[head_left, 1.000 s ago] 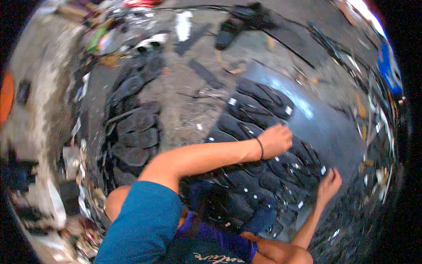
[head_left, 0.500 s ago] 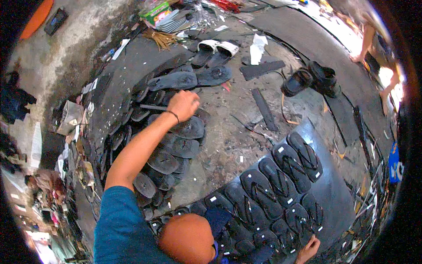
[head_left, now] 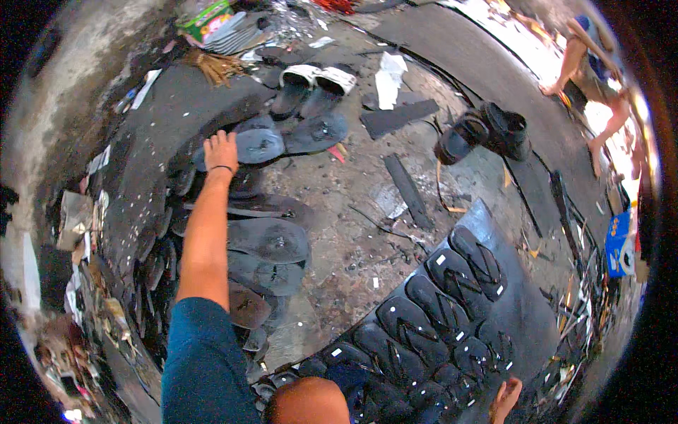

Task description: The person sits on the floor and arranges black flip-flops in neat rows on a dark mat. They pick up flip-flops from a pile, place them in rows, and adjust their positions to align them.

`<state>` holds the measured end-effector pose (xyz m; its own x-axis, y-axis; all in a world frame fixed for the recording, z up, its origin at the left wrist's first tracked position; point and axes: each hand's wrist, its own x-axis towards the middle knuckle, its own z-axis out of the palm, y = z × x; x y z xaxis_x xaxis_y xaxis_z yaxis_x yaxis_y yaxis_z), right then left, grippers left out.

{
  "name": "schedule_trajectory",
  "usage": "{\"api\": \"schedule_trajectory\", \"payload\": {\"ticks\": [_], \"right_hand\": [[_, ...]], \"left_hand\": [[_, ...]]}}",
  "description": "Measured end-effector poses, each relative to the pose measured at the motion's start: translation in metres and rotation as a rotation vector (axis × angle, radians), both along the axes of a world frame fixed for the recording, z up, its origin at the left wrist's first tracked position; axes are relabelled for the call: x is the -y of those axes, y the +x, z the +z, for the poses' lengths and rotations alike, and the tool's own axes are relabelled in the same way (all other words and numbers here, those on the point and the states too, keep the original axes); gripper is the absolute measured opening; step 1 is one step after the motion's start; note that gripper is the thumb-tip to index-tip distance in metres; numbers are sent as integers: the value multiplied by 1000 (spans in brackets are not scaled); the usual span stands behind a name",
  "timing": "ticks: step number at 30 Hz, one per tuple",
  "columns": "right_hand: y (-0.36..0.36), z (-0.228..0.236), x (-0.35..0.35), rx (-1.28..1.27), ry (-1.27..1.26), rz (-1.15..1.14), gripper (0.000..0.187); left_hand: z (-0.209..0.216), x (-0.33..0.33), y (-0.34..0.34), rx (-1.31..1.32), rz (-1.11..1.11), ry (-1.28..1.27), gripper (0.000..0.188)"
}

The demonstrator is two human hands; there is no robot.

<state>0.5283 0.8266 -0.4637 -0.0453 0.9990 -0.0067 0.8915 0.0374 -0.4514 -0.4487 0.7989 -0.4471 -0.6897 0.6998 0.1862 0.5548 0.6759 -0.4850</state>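
Observation:
My left hand (head_left: pixel 220 152) reaches far out and lies over the heel end of a dark grey sandal sole (head_left: pixel 260 145), its fingers closed across it. Below that arm, a pile of loose dark soles (head_left: pixel 268 240) overlaps in a row, partly hidden by my forearm. At the lower right my right hand (head_left: pixel 505 401) hovers by the black flip-flops, fingers loosely apart, holding nothing I can see. Several black V-strap flip-flops (head_left: pixel 438 297) lie in rows on a shiny dark sheet (head_left: pixel 530 318). Another grey sole (head_left: pixel 316 133) sits beside the one under my left hand.
White-strapped slides (head_left: pixel 332 81), dark strips (head_left: pixel 409 191) and a black pair of sandals (head_left: pixel 487 134) lie on the floor. Scraps crowd both sides, with a blue box (head_left: pixel 621 244) at right. Another person's bare leg (head_left: pixel 568 63) shows at upper right. My knee (head_left: pixel 308 403) is below.
My left hand has moved left and away from me, from above the sole pile onto the far grey sole. My right hand has shifted slightly off the flip-flops. The view has tilted.

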Motion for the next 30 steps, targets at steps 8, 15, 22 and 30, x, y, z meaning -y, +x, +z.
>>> {"api": "schedule_trajectory", "payload": {"ticks": [8, 15, 22, 30], "right_hand": [[-55, 25, -7, -68, 73, 104, 28], [-159, 39, -19, -403, -283, 462, 29], [-181, 31, 39, -1280, -1032, 397, 58], [-50, 51, -31, -1032, -562, 104, 47]], "left_hand": [[141, -68, 129, -200, -493, 27, 49], [137, -43, 295, 1118, -270, -378, 69], [117, 30, 463, 2184, -127, -250, 76], [92, -112, 580, 2372, -142, 204, 60]]}}
